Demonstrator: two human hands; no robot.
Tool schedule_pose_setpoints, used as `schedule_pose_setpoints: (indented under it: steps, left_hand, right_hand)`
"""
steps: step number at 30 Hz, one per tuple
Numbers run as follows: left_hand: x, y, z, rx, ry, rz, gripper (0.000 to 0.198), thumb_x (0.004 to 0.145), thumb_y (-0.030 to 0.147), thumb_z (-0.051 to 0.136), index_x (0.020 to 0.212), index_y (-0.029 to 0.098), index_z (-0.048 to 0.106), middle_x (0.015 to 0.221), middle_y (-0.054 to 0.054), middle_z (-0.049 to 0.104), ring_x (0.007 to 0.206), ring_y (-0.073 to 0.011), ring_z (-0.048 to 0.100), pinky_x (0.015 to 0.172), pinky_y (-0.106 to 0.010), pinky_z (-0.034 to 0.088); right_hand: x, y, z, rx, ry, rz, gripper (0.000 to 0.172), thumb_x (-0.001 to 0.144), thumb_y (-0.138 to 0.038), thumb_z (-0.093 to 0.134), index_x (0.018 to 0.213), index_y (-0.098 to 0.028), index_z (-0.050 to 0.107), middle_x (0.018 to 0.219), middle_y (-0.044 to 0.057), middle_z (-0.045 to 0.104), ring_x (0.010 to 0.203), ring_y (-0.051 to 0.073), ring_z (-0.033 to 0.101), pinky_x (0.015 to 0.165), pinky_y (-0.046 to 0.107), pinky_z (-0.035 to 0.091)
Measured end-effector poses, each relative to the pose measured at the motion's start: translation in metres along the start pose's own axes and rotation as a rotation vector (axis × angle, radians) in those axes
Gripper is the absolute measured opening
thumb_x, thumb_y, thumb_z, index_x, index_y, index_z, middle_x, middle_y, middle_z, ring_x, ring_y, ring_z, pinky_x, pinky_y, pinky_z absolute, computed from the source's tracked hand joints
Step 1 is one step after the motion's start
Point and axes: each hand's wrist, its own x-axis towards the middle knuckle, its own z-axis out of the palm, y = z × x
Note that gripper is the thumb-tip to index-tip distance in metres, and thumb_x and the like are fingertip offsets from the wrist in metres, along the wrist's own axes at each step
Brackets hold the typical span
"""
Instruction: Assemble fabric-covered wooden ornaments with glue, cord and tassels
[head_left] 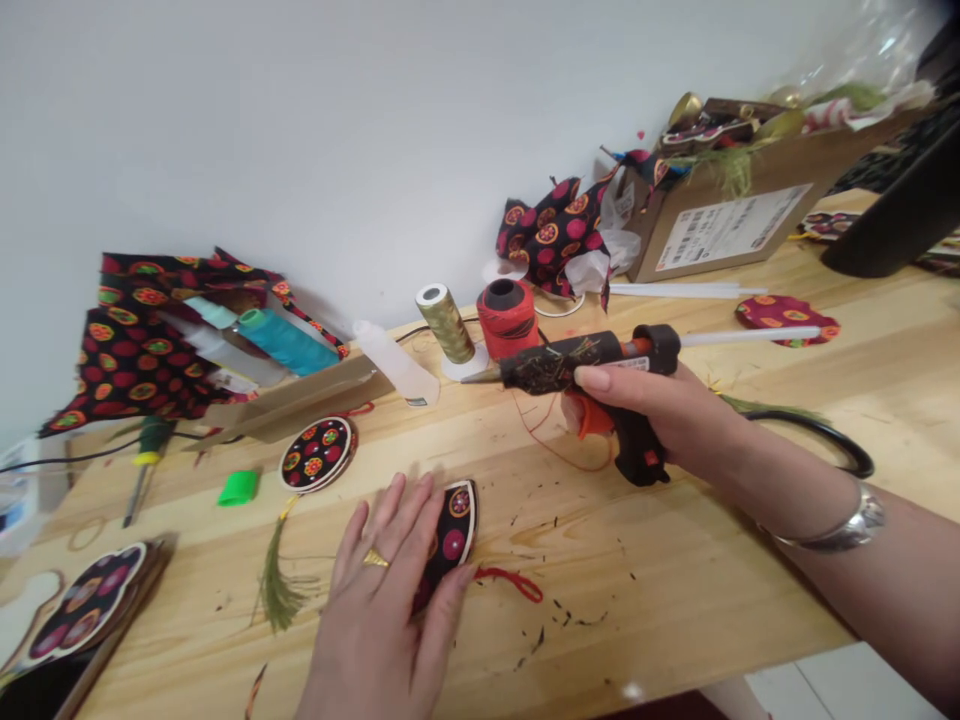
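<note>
My right hand [652,405] is shut around the grip of a black hot glue gun [570,362], with its nozzle pointing left and a white glue stick [750,337] running out of the back. My left hand [382,590] presses down on a small, curved, fabric-covered piece [454,535] in black with red and gold circles. Much of that piece lies hidden under my fingers. A red cord [511,582] trails from beneath it, and a round matching medallion [318,454] with a green tassel [277,590] lies to the left of my hand.
Spools of gold and red thread [506,318] stand behind the glue gun. Patterned fabric [547,235], a cardboard box [724,225], spare glue sticks [682,291], black-handled scissors [821,440] and a plastic bottle [397,365] are on the wooden table [600,560], against a white wall.
</note>
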Motion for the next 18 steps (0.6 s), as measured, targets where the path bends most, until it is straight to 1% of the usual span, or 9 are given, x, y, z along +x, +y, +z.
schedule_pose_setpoints:
  steps: [4,8,10,13,18]
  left_hand:
    - [0.001,0.001,0.007,0.014,-0.045,-0.023,0.055,0.092,0.031,0.050,0.142,0.013,0.038,0.144,-0.012,0.051,0.136,-0.0274,0.042,0.113,-0.053,0.030]
    - [0.000,0.002,0.012,0.013,-0.045,-0.037,0.053,0.092,0.031,0.049,0.141,0.013,0.039,0.143,-0.013,0.052,0.136,-0.0289,0.042,0.112,-0.054,0.031]
    - [0.000,0.003,0.013,0.022,-0.051,-0.037,0.052,0.093,0.031,0.048,0.141,0.013,0.040,0.143,-0.013,0.052,0.136,-0.0297,0.043,0.111,-0.055,0.033]
    - [0.001,0.004,0.015,0.032,-0.062,-0.044,0.051,0.093,0.031,0.048,0.140,0.015,0.041,0.142,-0.012,0.053,0.135,-0.0306,0.044,0.109,-0.056,0.034]
    - [0.001,0.005,0.016,0.043,-0.063,-0.051,0.048,0.092,0.030,0.048,0.138,0.015,0.044,0.140,-0.012,0.055,0.133,-0.0310,0.046,0.109,-0.057,0.034]
  right_hand:
    - [-0.002,-0.001,0.002,-0.079,-0.112,0.010,0.033,0.076,-0.047,0.071,0.065,-0.016,0.066,0.063,0.000,0.061,0.060,0.011,0.054,0.055,0.022,0.041]
    - [-0.002,-0.004,0.005,-0.131,-0.193,0.065,0.027,0.076,-0.041,0.073,0.069,-0.017,0.065,0.064,-0.002,0.057,0.059,0.011,0.050,0.054,0.022,0.039]
    - [-0.001,-0.004,0.006,-0.145,-0.199,0.065,0.027,0.075,-0.041,0.073,0.068,-0.017,0.064,0.063,-0.002,0.056,0.057,0.010,0.048,0.051,0.022,0.037]
    - [-0.001,-0.002,0.005,-0.158,-0.163,0.080,0.029,0.073,-0.044,0.072,0.068,-0.017,0.065,0.060,-0.001,0.056,0.056,0.011,0.048,0.049,0.023,0.035]
    - [-0.002,0.000,0.005,-0.134,-0.133,0.109,0.027,0.071,-0.044,0.074,0.070,-0.017,0.069,0.059,-0.001,0.056,0.053,0.011,0.047,0.048,0.022,0.037]
